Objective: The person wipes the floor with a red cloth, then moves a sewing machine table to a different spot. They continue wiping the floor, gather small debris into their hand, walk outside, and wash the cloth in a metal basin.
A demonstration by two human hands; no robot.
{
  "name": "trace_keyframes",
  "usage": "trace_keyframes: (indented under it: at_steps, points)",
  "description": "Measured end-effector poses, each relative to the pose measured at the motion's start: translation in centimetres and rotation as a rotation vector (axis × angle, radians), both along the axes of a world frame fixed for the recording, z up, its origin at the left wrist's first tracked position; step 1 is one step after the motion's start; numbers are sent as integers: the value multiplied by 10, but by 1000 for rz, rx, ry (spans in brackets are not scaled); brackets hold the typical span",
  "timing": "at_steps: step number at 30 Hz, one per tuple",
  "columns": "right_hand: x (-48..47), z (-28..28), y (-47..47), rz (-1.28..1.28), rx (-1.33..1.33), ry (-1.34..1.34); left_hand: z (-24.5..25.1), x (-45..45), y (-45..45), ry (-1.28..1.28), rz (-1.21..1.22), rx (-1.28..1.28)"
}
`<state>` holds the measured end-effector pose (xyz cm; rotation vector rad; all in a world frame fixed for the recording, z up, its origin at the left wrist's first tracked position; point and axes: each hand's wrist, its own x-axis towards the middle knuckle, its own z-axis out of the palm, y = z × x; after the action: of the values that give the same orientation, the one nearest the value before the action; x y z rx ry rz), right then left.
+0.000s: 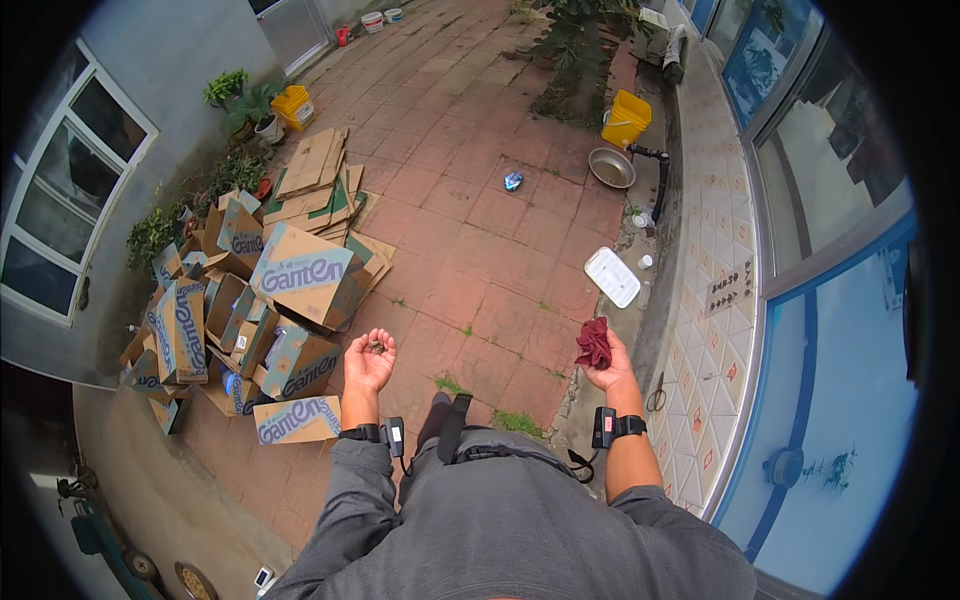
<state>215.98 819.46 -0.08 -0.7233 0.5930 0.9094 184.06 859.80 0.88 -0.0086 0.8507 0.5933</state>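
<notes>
My left hand point(368, 366) is turned palm up, its fingers curled around a small brownish object point(376, 346) too small to identify. Bunched in my right hand point(613, 367) is a dark red cloth point(594, 343). Both hands are raised in front of my waist, well apart, over the paved yard. To the left of my left hand lies a heap of Ganten cardboard boxes point(304, 270), and one box point(298, 420) sits close to that wrist. A white plastic lid or tray point(612, 277) lies on the ground beyond my right hand.
Flattened cardboard point(311, 165) is stacked behind the boxes. Along the right-hand tiled wall point(701, 360) stand a metal basin point(611, 168), a black pipe point(661, 187) and a yellow bucket point(627, 118). A crumpled blue wrapper point(513, 181) lies on the red paving point(480, 247). Potted plants point(251, 109) line the left wall.
</notes>
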Motion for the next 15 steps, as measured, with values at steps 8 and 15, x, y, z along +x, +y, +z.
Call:
trace_keyframes:
  at_steps: [8,15]
  points:
    - [124,-92,115,-252,51,-89,-107,211,197,-40,-242,10]
    - [222,-111,226,-376,-81,4,-130,413,316,-73,-402,-44]
